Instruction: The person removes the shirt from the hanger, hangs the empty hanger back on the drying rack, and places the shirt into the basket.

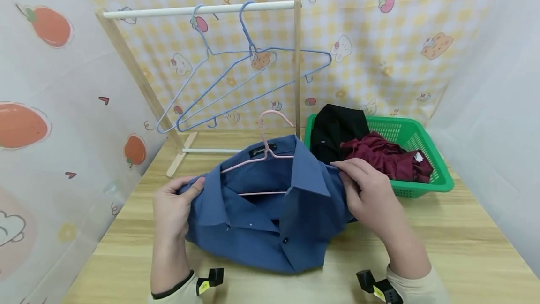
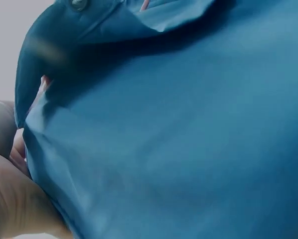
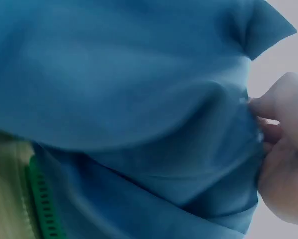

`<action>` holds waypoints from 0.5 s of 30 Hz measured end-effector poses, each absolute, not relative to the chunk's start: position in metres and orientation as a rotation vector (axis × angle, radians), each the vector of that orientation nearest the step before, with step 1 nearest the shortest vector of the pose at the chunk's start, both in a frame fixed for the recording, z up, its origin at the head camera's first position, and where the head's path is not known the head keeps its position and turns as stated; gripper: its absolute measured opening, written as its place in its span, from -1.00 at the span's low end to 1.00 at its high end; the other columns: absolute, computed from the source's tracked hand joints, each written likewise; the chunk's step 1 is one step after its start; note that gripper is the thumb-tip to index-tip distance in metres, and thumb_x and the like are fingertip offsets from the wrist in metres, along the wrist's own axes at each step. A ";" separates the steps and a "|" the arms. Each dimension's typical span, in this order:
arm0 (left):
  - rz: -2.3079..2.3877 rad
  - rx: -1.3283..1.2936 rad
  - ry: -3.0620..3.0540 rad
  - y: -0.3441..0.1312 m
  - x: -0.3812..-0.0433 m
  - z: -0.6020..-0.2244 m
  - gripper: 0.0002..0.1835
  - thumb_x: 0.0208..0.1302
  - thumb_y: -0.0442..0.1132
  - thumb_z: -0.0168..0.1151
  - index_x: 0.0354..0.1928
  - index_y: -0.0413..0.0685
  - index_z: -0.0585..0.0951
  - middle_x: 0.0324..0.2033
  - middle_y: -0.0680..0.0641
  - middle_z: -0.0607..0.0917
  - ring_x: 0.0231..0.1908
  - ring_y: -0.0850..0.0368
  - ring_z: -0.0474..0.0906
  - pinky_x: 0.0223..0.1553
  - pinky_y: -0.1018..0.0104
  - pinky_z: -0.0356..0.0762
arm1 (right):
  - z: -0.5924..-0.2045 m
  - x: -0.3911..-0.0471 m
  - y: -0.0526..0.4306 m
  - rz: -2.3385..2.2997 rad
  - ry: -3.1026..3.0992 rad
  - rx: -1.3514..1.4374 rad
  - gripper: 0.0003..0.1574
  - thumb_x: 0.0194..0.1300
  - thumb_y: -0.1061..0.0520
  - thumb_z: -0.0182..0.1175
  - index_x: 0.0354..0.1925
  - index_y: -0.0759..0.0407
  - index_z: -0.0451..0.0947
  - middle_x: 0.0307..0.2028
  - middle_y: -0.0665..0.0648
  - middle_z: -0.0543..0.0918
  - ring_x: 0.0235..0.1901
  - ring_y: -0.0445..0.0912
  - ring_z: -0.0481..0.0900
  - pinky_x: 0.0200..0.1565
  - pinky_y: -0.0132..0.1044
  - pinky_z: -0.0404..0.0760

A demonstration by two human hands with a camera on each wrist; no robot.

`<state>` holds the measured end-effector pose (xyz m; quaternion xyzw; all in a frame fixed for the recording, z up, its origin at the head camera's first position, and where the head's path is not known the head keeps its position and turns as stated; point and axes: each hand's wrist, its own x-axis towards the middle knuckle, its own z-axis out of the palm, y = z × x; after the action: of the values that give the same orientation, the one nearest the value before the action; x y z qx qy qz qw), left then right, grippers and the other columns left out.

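Note:
A blue collared shirt (image 1: 261,243) is held up over the table, its collar spread wide. Inside the neck sits a pink hanger (image 1: 272,151), its hook rising above the collar and its arms running under the shoulders. My left hand (image 1: 175,210) grips the shirt's left shoulder, thumb on top of the cloth. At the other shoulder, my right hand (image 1: 371,198) pinches the fabric between thumb and fingers. Blue cloth (image 2: 164,134) fills most of the left wrist view. In the right wrist view, the hand (image 3: 286,144) holds the shirt's edge; some fingertips are hidden.
Behind the shirt stands a wooden rack with a white rail (image 1: 168,11), where two blue hangers (image 1: 249,55) hang. To the right, a green basket (image 1: 440,177) holds a black garment (image 1: 337,130) and a maroon garment (image 1: 392,158). The wooden table (image 1: 460,247) extends beneath.

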<state>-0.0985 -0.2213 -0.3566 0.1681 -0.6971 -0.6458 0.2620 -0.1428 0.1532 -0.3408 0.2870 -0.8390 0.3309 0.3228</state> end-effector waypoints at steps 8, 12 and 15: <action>-1.696 0.365 -1.833 -0.222 -0.093 -0.353 -0.95 0.18 -0.50 0.54 -0.32 -0.36 0.82 -0.45 0.19 0.79 -0.29 0.23 0.69 -0.22 0.52 0.64 | -0.338 -0.141 0.161 0.873 -2.450 0.339 -0.83 0.40 0.06 0.44 -0.27 0.14 0.75 -0.31 0.21 0.82 -0.28 0.12 0.75 -0.19 0.07 0.66; -1.679 0.374 -1.881 -0.217 -0.094 -0.355 -0.89 0.22 -0.47 0.53 -0.25 -0.41 0.81 -0.41 0.23 0.77 -0.27 0.26 0.70 -0.18 0.53 0.64 | -0.341 -0.142 0.162 0.882 -2.451 0.340 -0.84 0.42 0.08 0.42 -0.28 0.14 0.74 -0.33 0.21 0.81 -0.31 0.11 0.74 -0.20 0.09 0.65; -1.694 0.373 -1.876 -0.214 -0.097 -0.355 -0.89 0.23 -0.46 0.52 -0.23 -0.40 0.81 -0.39 0.24 0.77 -0.24 0.27 0.69 -0.15 0.53 0.63 | -0.338 -0.143 0.159 0.879 -2.420 0.364 -0.85 0.42 0.11 0.41 -0.28 0.17 0.74 -0.33 0.23 0.81 -0.31 0.14 0.74 -0.19 0.12 0.66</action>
<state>-0.0965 -0.2145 -0.3549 0.1396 -0.7030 -0.6346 0.2892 -0.1432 0.1586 -0.3384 0.1350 -0.8968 0.3256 0.2675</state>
